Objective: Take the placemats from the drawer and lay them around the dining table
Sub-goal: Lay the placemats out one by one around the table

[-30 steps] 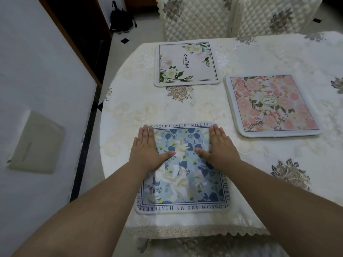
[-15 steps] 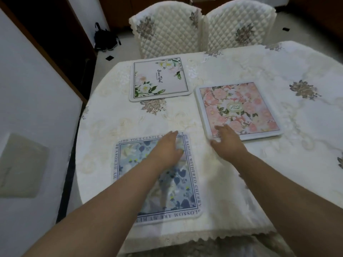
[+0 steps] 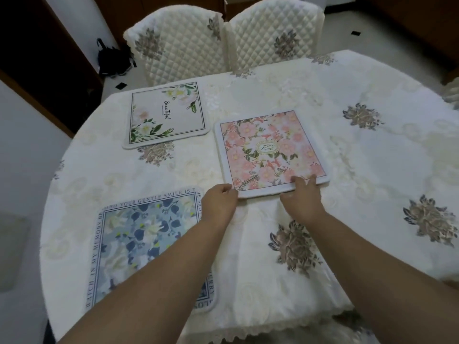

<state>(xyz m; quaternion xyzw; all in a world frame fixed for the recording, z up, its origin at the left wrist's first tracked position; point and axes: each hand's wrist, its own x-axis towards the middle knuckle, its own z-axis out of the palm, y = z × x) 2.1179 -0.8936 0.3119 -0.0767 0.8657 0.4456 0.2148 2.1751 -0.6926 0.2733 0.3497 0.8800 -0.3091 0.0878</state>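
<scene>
A rounded-corner blue floral placemat (image 3: 139, 244) lies flat near the worktop's (image 3: 372, 150) front-left edge, on a cream embroidered cloth. Farther back sits a white, green-leafed placemat (image 3: 166, 115). The left hand (image 3: 218, 204) and right hand (image 3: 304, 198) both pinch the pink floral placemat's (image 3: 268, 150) soft white near border.
</scene>
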